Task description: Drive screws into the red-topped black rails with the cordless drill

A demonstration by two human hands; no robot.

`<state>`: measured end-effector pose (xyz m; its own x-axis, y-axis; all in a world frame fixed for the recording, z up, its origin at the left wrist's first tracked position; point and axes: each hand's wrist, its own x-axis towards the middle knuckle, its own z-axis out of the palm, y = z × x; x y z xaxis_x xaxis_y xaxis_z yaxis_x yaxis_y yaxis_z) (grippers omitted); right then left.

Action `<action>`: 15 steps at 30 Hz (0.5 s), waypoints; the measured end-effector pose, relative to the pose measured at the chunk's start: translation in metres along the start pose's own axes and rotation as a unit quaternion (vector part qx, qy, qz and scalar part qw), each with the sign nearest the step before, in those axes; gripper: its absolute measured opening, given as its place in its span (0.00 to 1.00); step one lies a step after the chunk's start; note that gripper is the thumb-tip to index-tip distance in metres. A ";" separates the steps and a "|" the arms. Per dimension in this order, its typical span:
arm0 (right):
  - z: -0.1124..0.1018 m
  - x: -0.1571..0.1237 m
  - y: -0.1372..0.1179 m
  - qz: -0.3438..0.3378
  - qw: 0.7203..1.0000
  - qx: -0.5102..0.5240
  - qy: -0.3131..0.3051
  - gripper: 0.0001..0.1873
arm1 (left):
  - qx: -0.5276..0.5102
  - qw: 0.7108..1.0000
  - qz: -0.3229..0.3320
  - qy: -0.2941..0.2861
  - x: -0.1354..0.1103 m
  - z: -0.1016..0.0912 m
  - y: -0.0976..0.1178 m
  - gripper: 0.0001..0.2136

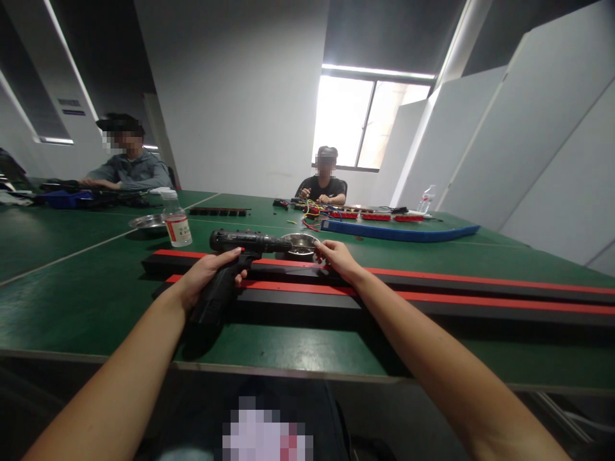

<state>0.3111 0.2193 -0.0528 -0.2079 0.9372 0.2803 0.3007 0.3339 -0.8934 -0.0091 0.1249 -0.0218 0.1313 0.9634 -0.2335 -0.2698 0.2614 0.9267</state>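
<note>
My left hand (211,272) is wrapped around the handle of a black cordless drill (247,242), its thumb by a small red switch. The drill lies level, its nose pointing right. At the tip end, the fingers of my right hand (331,256) are pinched together; whatever is between them is too small to name. Just behind the drill's nose stands a shiny metal bowl (302,241) with small dark pieces in it. Two long black bars with red top strips, a rear bar (432,280) and a front bar (432,298), run side by side beneath both hands.
A clear bottle with a label (179,221) and a metal dish (148,222) stand on the green table (96,275) at left. Further back lie a long blue strip (398,231) and red parts with coloured wires (336,215). Two people sit across the table.
</note>
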 end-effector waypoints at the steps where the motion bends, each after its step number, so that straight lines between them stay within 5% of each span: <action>1: 0.000 0.000 0.000 0.000 1.000 0.001 -0.002 0.29 | 0.001 1.000 0.000 -0.002 0.001 -0.001 0.000 0.12; 15: -0.002 0.001 0.003 -0.022 0.999 0.042 -0.014 0.27 | 0.024 1.000 0.014 0.008 0.006 0.000 0.000 0.17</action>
<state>0.3135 0.2213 -0.0543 -0.2448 0.9184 0.3109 0.2127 0.3637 -0.9069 -0.0084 0.1307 -0.0234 0.1094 0.9710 -0.2124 -0.2264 0.2324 0.9459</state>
